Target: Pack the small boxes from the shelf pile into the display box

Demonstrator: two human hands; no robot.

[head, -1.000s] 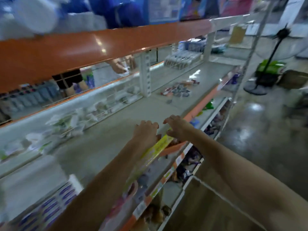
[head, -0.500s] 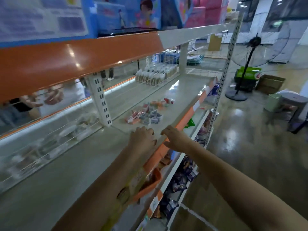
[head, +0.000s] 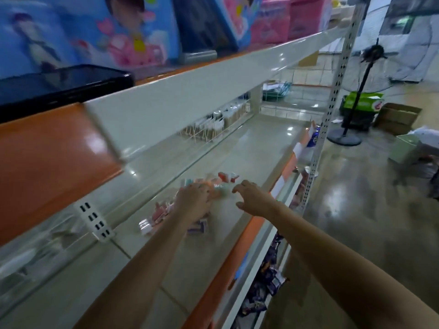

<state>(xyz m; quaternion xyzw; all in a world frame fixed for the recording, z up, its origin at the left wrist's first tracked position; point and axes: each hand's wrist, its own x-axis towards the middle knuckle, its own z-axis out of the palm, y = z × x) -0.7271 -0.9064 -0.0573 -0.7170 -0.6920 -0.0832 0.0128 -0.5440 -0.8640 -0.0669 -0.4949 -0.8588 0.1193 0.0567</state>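
A loose pile of small boxes (head: 164,211), pink, red, teal and purple, lies scattered on the pale shelf (head: 237,148). My left hand (head: 196,201) lies on the middle of the pile, its fingers over the boxes; the blur hides whether it grips one. My right hand (head: 253,194) hovers just right of the pile with fingers spread and holds nothing. A few red and white boxes (head: 226,177) lie beyond both hands. The display box is not in sight.
An upper shelf edge (head: 190,91) overhangs close above the pile. A wire divider with packets (head: 213,125) stands farther back. The orange shelf front (head: 228,267) runs below my right arm, with goods on lower shelves (head: 263,290). A standing fan (head: 356,96) and cartons occupy the floor at right.
Both hands moved forward from the orange shelf front onto the pile of small boxes. The yellow and orange display box seen under my left arm earlier is gone from view.
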